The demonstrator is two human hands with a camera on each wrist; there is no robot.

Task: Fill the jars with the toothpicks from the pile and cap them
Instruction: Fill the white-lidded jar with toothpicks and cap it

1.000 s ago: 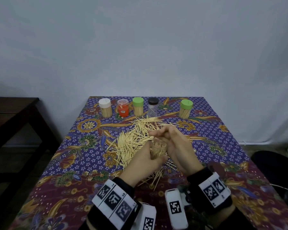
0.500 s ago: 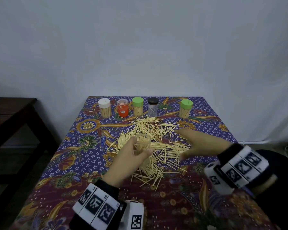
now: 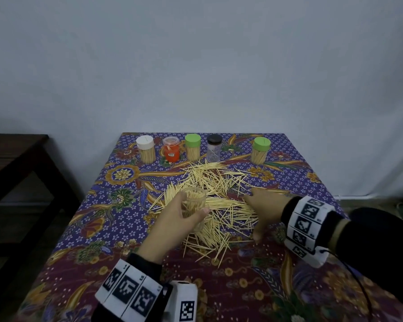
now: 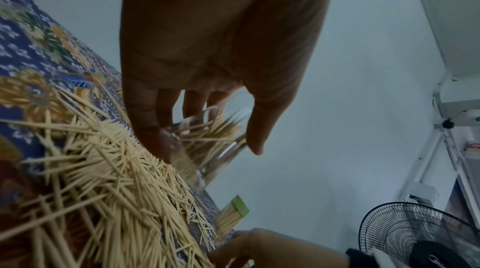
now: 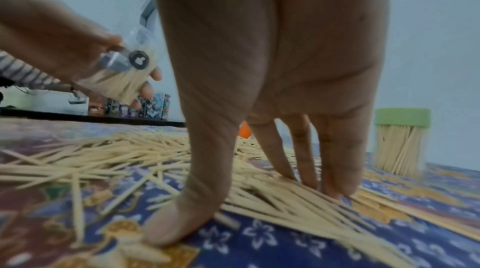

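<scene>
My left hand grips an uncapped clear jar partly filled with toothpicks, held above the left side of the toothpick pile. In the left wrist view the jar sits between my fingers and thumb. My right hand lies on the right side of the pile with fingers straight, fingertips and thumb pressing on toothpicks and cloth. The right wrist view shows the held jar at upper left.
Along the table's far edge stand a white-capped jar, an orange jar, a green-capped jar, a black-capped jar and another green-capped jar. A dark wooden table stands left. A floor fan is nearby.
My right hand left the jar's mouth and swung right, down onto the pile. The left hand shifted the jar left and slightly away.
</scene>
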